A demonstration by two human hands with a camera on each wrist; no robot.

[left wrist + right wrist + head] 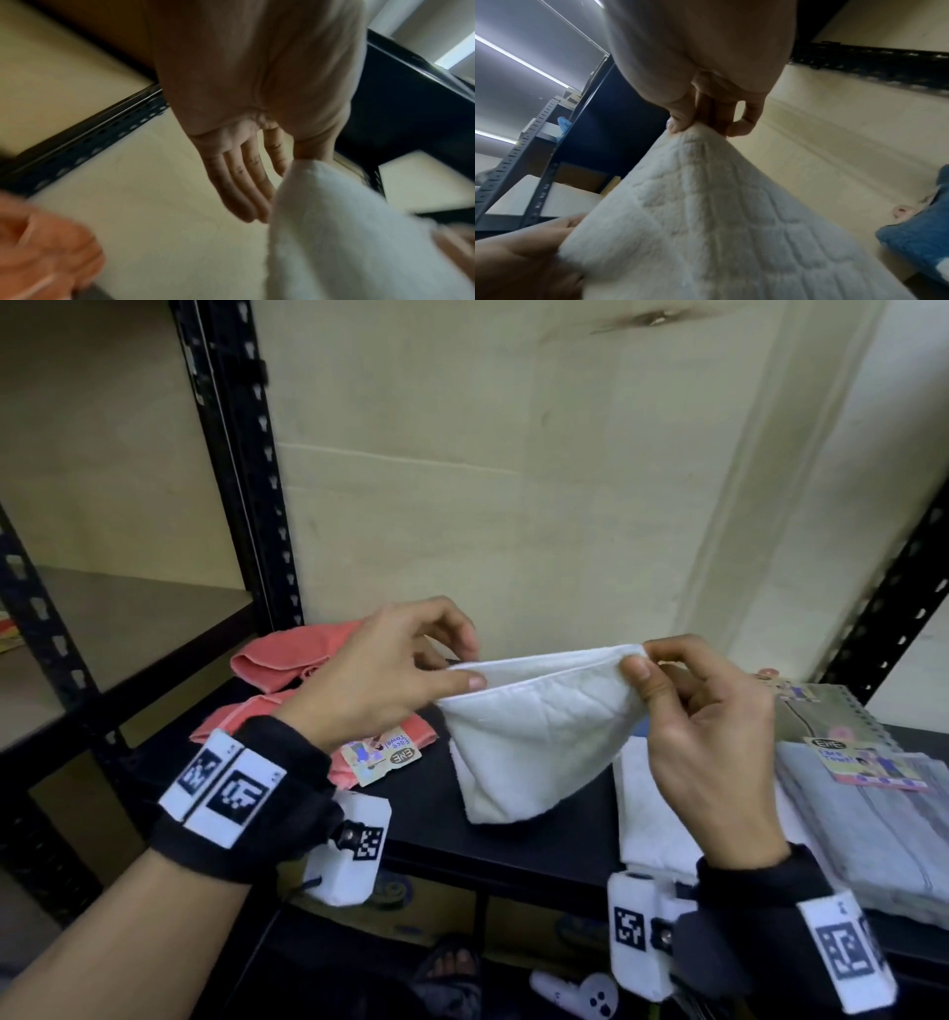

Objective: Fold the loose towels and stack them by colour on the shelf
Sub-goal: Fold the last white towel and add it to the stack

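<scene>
A white towel, folded double, hangs above the black shelf between both hands. My left hand pinches its upper left corner with thumb and fingers. My right hand pinches the upper right corner the same way. The left wrist view shows my left hand at the white towel's edge. In the right wrist view my right hand nips the white towel's corner. Coral towels lie at the shelf's left, a folded white towel under my right hand, and grey towels at the right.
A black slotted upright stands left of the towels, another upright at the right. A cream back panel closes the bay. Card labels lie on the coral and grey piles. Below the shelf are a cardboard box and a white controller.
</scene>
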